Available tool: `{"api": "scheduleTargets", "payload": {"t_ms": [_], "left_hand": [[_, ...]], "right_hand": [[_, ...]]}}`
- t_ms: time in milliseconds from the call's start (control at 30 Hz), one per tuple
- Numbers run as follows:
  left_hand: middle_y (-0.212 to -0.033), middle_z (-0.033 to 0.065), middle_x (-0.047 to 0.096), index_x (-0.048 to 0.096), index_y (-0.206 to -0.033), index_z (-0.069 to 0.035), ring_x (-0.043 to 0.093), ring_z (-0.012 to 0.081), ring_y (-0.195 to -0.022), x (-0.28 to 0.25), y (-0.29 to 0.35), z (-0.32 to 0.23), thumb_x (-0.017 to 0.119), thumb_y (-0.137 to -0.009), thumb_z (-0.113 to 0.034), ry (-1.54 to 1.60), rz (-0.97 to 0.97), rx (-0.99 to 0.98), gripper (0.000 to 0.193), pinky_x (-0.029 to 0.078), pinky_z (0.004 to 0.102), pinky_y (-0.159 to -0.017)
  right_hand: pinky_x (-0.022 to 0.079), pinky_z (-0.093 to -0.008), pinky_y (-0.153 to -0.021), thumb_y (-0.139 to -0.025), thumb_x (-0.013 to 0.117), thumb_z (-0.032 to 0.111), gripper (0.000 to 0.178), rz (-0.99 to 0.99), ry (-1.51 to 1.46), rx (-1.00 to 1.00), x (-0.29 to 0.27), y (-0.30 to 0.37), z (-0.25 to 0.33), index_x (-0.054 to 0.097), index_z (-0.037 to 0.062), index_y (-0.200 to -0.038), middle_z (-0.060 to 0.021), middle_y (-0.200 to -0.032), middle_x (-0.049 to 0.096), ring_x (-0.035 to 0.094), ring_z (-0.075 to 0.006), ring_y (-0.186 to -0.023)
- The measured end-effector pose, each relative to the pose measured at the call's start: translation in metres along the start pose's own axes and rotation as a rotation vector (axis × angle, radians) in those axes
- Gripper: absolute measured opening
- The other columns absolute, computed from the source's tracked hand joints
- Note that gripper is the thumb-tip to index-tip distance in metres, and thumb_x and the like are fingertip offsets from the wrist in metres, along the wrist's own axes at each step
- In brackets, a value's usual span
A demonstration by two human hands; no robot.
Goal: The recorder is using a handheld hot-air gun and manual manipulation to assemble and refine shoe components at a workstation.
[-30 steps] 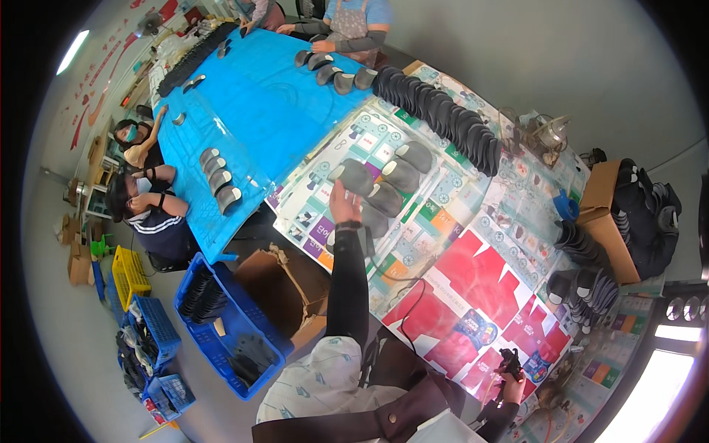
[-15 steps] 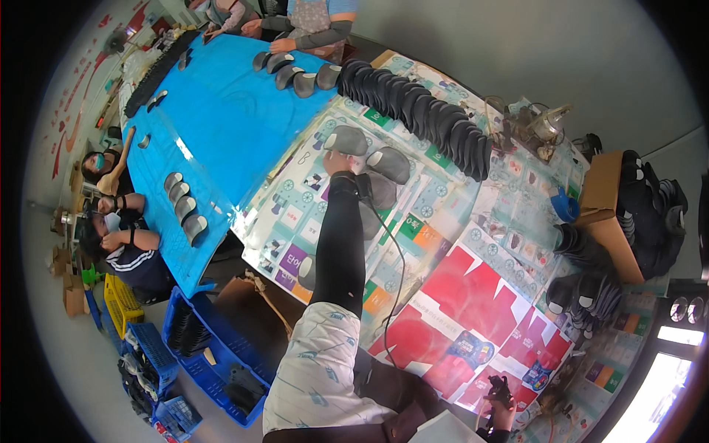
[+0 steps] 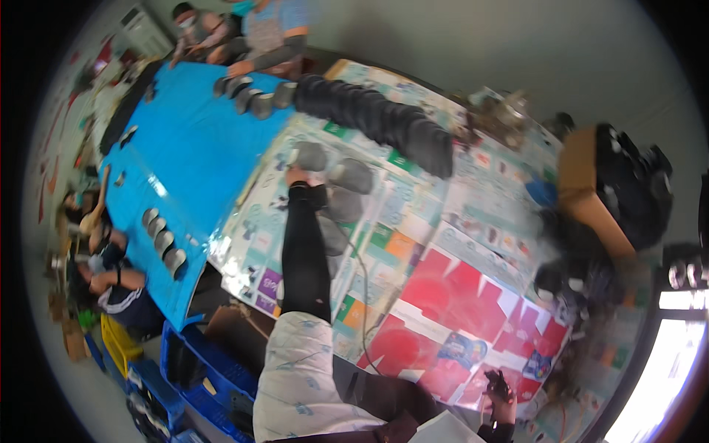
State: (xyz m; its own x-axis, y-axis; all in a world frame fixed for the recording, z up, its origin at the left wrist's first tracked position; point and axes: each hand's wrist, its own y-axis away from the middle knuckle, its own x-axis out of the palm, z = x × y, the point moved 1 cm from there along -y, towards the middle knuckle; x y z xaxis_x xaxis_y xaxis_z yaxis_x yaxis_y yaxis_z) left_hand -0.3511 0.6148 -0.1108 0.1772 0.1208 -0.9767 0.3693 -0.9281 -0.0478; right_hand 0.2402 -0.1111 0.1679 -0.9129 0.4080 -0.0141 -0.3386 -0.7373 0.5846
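Observation:
My left arm, in a black sleeve with a white patterned cover above it, stretches over the table. My left hand [image 3: 297,176] is closed at the near-left edge of a grey curved pad [image 3: 309,156], which appears gripped there; blur softens the fingers. Close by on the right lie another grey pad [image 3: 351,176] and a third pad [image 3: 344,204], with one more by the forearm. Low on the right, my right hand [image 3: 502,399] is bent around something dark over the red printed sheet [image 3: 425,340]; I cannot make out what it is.
A long row of overlapping black pads [image 3: 377,118] runs along the far side. More pads lie on the blue table cover [image 3: 192,140], where co-workers sit and stand. A cardboard box [image 3: 580,177] of dark pieces stands right; blue crates [image 3: 214,391] stand lower left. A cable [image 3: 365,295] crosses the sheets.
The whole view has shifted, so the table and pads appear farther left, and the picture is more blurred. My left hand stays at the same pad; my right hand looks much the same.

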Motion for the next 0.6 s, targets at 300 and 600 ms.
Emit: {"api": "scheduleTargets", "payload": {"t_ms": [300, 600], "left_hand": [[-0.093, 0.0109, 0.067, 0.056, -0.087, -0.004, 0.065, 0.0264, -0.086, -0.069, 0.179, -0.188, 0.066, -0.098, -0.03, 1.02, 0.05, 0.217, 0.03, 0.054, 0.0429, -0.078], [-0.107, 0.0099, 0.071, 0.066, -0.115, -0.008, 0.066, 0.028, -0.104, -0.165, 0.598, -0.464, 0.076, -0.087, -0.014, 0.876, 0.302, 1.292, 0.031, 0.052, 0.0433, -0.091]], "right_hand": [[0.056, -0.03, -0.072, -0.091, 0.076, 0.008, 0.051, -0.2, 0.283, 0.178, -0.035, 0.017, -0.004, 0.058, 0.0003, -0.138, -0.0088, -0.106, 0.073, 0.07, -0.0156, -0.089], [0.058, -0.0309, -0.061, -0.09, 0.074, 0.007, 0.044, -0.228, 0.093, 0.077, -0.095, 0.041, -0.01, 0.062, 0.0018, -0.132, -0.0058, -0.105, 0.074, 0.07, -0.0139, -0.087]]}}
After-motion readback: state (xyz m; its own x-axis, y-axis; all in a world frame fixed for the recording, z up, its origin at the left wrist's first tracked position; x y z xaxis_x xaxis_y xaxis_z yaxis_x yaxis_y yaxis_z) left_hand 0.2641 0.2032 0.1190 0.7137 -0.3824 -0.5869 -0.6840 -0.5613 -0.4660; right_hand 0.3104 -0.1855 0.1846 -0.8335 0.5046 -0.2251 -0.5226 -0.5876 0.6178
